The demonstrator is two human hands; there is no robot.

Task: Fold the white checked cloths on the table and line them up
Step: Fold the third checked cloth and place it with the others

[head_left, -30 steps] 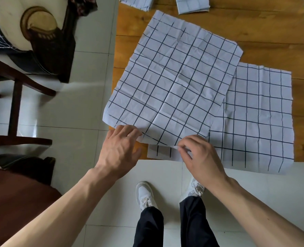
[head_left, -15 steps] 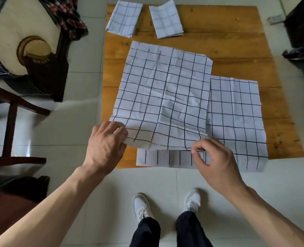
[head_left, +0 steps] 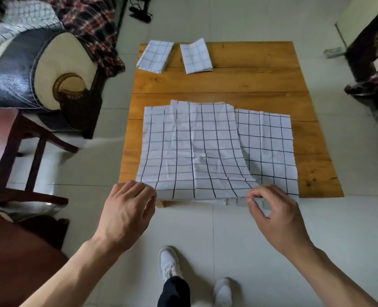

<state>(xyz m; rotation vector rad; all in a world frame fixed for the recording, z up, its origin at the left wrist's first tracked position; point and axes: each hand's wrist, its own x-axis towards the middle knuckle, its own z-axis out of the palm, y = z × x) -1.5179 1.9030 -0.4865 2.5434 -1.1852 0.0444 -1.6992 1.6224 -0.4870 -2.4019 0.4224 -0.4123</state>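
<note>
Only unlettered checked cloth (head_left: 192,151), both hands' grip.

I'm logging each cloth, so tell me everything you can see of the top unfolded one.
The top cloth is thin white fabric with a dark grid, creased, spread unfolded on the wooden table. Its right part overlaps a second unfolded cloth. The left hand grips its near left corner; the right hand pinches the near right corner, lifting it slightly.

Soft daylight, blurred wide-angle edges
</note>
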